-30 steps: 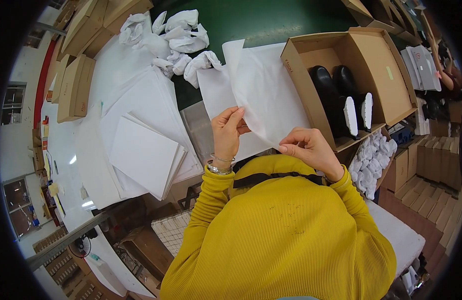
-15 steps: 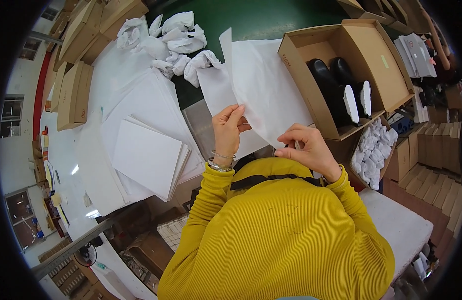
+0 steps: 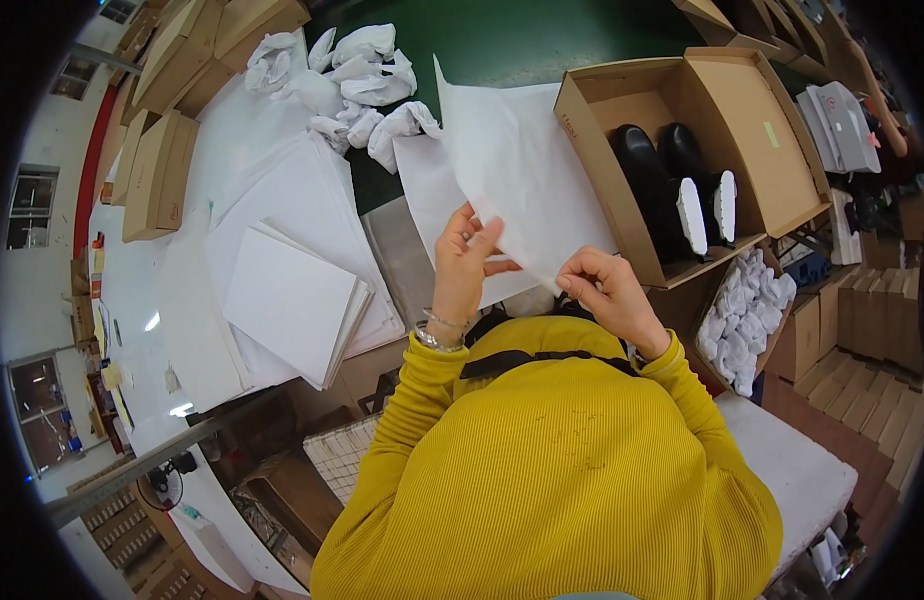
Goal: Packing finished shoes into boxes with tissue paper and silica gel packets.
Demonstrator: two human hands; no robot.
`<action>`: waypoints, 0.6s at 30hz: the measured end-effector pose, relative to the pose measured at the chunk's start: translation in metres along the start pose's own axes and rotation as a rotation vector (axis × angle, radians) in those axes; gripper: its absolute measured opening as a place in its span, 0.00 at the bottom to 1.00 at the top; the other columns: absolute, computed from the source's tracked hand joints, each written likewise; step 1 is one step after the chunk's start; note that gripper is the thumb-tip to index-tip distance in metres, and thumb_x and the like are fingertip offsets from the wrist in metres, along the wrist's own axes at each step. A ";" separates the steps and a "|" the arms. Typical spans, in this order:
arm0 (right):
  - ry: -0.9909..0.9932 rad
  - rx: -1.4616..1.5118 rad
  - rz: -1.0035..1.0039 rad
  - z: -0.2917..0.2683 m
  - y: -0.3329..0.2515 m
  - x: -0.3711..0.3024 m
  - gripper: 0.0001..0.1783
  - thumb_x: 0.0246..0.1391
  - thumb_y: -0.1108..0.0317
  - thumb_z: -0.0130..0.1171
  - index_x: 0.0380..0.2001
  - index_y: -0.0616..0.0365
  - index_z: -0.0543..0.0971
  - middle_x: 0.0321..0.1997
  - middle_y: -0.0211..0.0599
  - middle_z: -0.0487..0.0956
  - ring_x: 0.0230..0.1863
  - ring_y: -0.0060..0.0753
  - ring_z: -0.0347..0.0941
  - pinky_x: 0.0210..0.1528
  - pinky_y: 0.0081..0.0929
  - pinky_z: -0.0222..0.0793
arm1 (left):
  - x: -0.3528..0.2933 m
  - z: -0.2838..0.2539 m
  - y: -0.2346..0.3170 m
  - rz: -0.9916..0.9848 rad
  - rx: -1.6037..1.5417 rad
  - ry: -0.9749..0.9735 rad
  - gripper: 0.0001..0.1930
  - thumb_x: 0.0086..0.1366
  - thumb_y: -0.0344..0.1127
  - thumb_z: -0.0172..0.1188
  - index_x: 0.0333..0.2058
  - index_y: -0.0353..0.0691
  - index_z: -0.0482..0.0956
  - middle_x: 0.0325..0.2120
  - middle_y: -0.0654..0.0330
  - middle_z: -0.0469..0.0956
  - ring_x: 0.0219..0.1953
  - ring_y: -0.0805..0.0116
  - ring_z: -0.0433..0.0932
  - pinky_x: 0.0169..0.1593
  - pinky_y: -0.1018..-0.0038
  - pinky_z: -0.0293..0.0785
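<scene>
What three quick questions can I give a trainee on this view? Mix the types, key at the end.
1. True or false: the cardboard box to the right of the white sheet in hand has its lid closed.
2. Multiple choice: where is the black footwear?
A) left of the sheet
B) inside the box
C) under the sheet
3. Short answer: which hand pinches the sheet near its lower edge, the one with bracelets at its wrist or the other?

Key:
1. False; the lid is open.
2. B.
3. The other: the right hand. The bracelets are on the left wrist.
</scene>
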State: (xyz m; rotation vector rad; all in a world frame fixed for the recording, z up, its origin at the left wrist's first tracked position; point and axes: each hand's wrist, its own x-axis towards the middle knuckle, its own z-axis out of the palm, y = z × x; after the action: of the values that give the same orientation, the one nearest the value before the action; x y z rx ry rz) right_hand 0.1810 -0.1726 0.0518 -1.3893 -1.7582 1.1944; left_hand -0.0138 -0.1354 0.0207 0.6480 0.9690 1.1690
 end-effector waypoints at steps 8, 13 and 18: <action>-0.270 0.507 0.127 -0.002 0.024 0.018 0.08 0.56 0.69 0.56 0.26 0.62 0.75 0.22 0.25 0.71 0.25 0.14 0.65 0.29 0.15 0.62 | -0.026 0.021 -0.012 -0.010 -0.066 -0.065 0.28 0.59 0.25 0.58 0.56 0.35 0.57 0.43 0.56 0.71 0.43 0.66 0.76 0.39 0.70 0.81; -0.303 0.545 0.103 -0.007 0.027 0.024 0.09 0.55 0.68 0.56 0.26 0.63 0.76 0.22 0.25 0.72 0.25 0.15 0.66 0.29 0.16 0.62 | -0.028 0.019 -0.014 -0.047 -0.139 -0.065 0.26 0.61 0.23 0.54 0.57 0.34 0.57 0.46 0.54 0.71 0.46 0.62 0.75 0.44 0.63 0.80; -0.344 0.556 0.078 -0.010 0.028 0.032 0.09 0.55 0.69 0.57 0.25 0.63 0.77 0.21 0.26 0.72 0.25 0.16 0.66 0.30 0.16 0.62 | -0.030 0.020 -0.015 -0.042 -0.150 -0.012 0.25 0.60 0.25 0.57 0.55 0.32 0.59 0.45 0.54 0.71 0.43 0.67 0.76 0.40 0.71 0.80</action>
State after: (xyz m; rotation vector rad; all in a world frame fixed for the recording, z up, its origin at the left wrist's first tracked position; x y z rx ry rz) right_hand 0.1927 -0.1380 0.0286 -0.9661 -1.4189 1.8771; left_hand 0.0081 -0.1674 0.0252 0.5122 0.8719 1.1863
